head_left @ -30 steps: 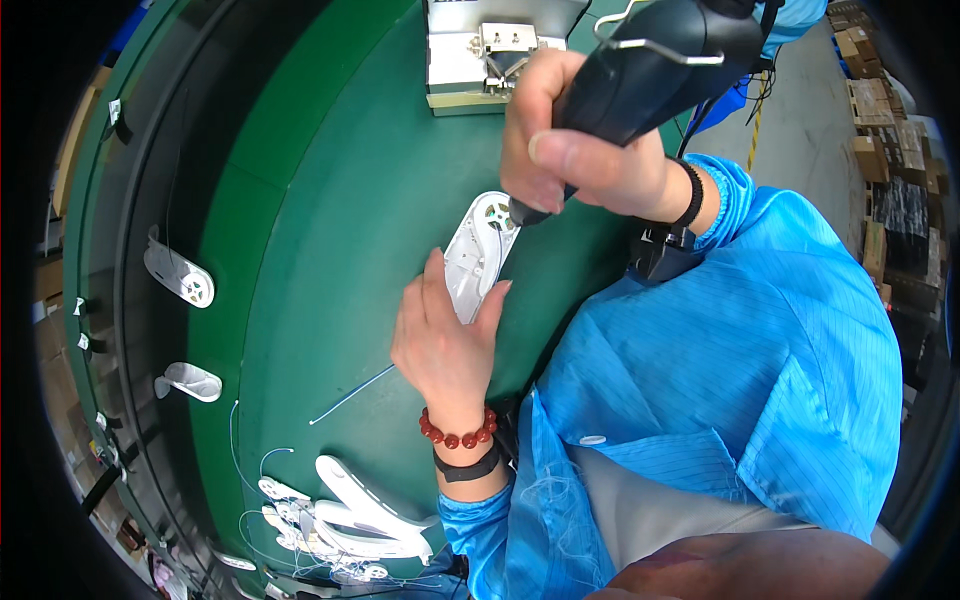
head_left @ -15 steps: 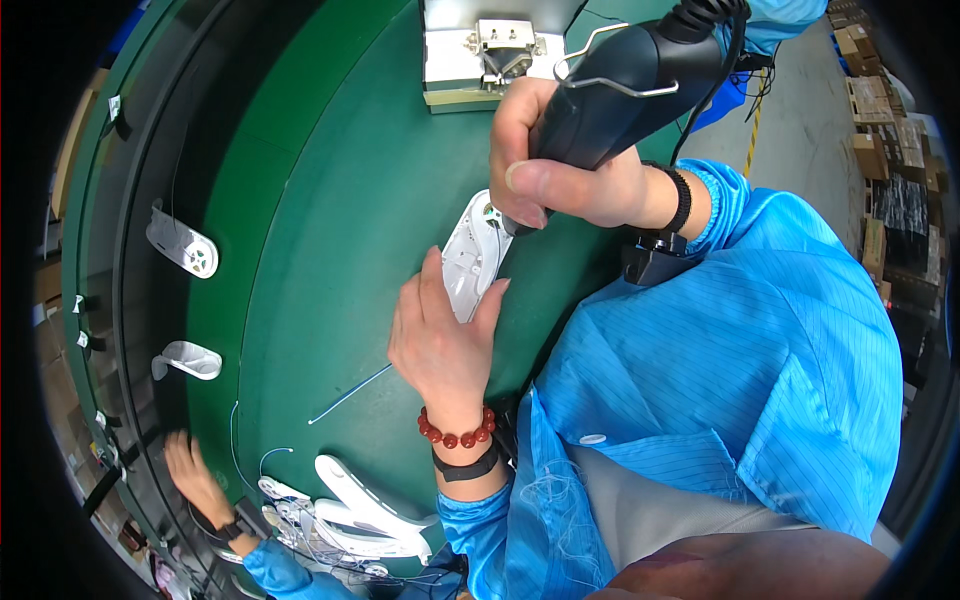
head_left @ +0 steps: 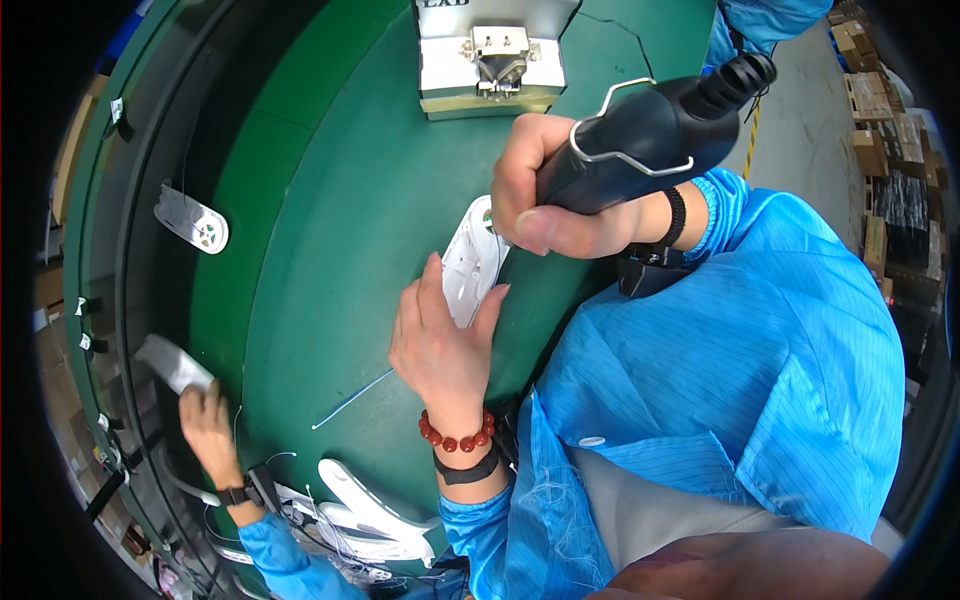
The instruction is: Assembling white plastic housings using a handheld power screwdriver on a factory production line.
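My right hand (head_left: 560, 195) is wrapped round a black electric screwdriver (head_left: 640, 140) with a metal wire hanger on its body. The tool slants down toward the upper end of a white, elongated plastic housing (head_left: 470, 265) on the green bench; its tip is hidden behind my fingers. My left hand (head_left: 440, 345) steadies the lower end of that housing, thumb on one side and fingers along the other. The shell's hollow side faces up, showing small posts, a thin wire and a round green-edged part, partly covered by my right hand.
Beyond the work stands a boxy screw feeder (head_left: 492, 62). A thin blue wire (head_left: 352, 398) lies left of my left wrist. White housings and cables (head_left: 375, 515) are heaped at lower left. A co-worker's hand (head_left: 208, 430) holds a white part near the left track, where another housing (head_left: 192, 219) lies.
My right hand has shifted slightly downward and the screwdriver's rear end has tipped to the right. My left hand stays put. The co-worker's hand has moved up and taken hold of a white part.
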`<action>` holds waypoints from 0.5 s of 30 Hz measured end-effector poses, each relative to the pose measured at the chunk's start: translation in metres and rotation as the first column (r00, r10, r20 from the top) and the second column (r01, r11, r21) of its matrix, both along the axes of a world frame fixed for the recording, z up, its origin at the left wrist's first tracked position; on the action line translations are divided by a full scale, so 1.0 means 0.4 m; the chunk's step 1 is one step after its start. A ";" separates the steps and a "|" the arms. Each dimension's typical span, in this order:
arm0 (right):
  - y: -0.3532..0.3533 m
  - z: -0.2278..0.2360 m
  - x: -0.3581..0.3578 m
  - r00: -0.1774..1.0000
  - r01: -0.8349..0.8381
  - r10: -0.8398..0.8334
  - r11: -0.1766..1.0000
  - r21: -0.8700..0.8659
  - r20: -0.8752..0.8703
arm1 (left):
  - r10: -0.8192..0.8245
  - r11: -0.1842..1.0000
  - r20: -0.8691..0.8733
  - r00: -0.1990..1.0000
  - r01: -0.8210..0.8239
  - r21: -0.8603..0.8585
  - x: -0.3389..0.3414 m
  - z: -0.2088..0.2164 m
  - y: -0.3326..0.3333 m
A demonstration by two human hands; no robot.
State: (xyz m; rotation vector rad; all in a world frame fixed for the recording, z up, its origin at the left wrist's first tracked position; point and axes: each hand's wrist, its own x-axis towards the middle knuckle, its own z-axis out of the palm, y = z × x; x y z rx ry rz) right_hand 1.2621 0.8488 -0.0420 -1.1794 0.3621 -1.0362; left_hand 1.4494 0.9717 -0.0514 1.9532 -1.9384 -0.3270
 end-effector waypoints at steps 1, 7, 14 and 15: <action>-0.014 -0.004 -0.010 0.997 -0.047 0.038 0.990 -0.131 -0.070 | -0.007 1.000 0.006 1.000 0.007 0.000 -0.004 0.002 -0.018; -0.089 0.052 -0.029 0.994 0.089 -0.084 0.994 -0.071 0.068 | -0.031 0.998 0.013 0.999 0.031 -0.047 0.013 -0.006 -0.012; -0.215 0.067 -0.040 0.937 0.336 -0.314 0.929 -0.155 0.152 | -0.038 0.998 0.018 0.999 0.039 -0.046 0.024 -0.022 0.011; -0.211 0.061 -0.041 0.938 0.333 -0.310 0.931 -0.152 0.153 | -0.035 0.998 0.023 0.999 0.036 -0.047 0.022 -0.029 0.020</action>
